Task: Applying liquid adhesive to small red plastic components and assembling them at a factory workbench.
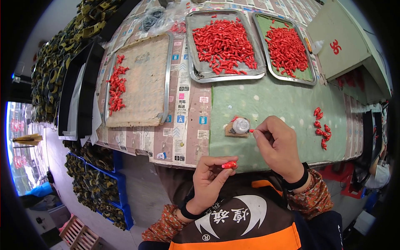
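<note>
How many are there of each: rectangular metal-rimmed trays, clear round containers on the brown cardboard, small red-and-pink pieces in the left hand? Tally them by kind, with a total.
Rectangular metal-rimmed trays: 3
Clear round container on the brown cardboard: 1
Small red-and-pink piece in the left hand: 1
Total: 5

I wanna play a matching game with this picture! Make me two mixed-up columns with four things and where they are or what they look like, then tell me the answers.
Column 1
1. left hand
2. round clear thing
3. middle tray
4. apron

Column 2
A. on brown cardboard
B. brown and orange
C. heaped with red pieces
D. holding one red piece

Right pairs: 1-D, 2-A, 3-C, 4-B
</note>
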The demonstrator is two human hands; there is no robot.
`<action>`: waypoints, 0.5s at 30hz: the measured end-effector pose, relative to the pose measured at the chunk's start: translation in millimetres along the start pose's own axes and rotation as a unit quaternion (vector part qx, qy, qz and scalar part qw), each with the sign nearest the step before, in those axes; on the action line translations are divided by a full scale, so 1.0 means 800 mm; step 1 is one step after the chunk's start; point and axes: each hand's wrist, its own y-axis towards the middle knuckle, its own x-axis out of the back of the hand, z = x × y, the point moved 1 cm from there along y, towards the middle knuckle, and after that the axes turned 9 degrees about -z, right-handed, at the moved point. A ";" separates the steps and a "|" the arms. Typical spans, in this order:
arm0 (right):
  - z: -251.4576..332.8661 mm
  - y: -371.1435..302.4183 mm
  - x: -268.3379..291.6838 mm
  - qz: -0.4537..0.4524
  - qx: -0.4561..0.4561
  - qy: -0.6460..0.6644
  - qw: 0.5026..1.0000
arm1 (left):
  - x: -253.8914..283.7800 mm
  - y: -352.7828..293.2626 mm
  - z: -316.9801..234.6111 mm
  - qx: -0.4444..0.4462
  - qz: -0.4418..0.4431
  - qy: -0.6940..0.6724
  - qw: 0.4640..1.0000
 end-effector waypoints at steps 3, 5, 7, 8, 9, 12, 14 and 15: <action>0.003 0.006 -0.008 -0.009 0.031 -0.037 0.999 | 0.005 0.002 -0.002 -0.019 0.004 0.014 1.000; 0.004 0.007 -0.011 -0.011 0.047 -0.062 0.997 | 0.010 0.003 -0.002 -0.025 0.003 0.019 1.000; 0.006 0.009 -0.013 -0.011 0.061 -0.082 0.995 | 0.013 0.005 -0.001 -0.031 0.004 0.025 0.999; 0.008 0.010 -0.014 -0.015 0.073 -0.099 0.992 | 0.015 0.006 -0.001 -0.034 0.009 0.030 0.999; 0.008 0.011 -0.015 -0.011 0.075 -0.100 0.992 | 0.016 0.006 -0.001 -0.037 0.012 0.036 0.999; 0.010 0.013 -0.017 -0.008 0.086 -0.123 0.989 | 0.018 0.007 -0.002 -0.033 0.007 0.033 0.999; 0.010 0.013 -0.018 -0.006 0.092 -0.138 0.986 | 0.020 0.008 -0.001 -0.031 0.007 0.034 0.999; 0.011 0.013 -0.018 -0.005 0.093 -0.139 0.986 | 0.021 0.008 -0.001 -0.029 0.007 0.037 0.999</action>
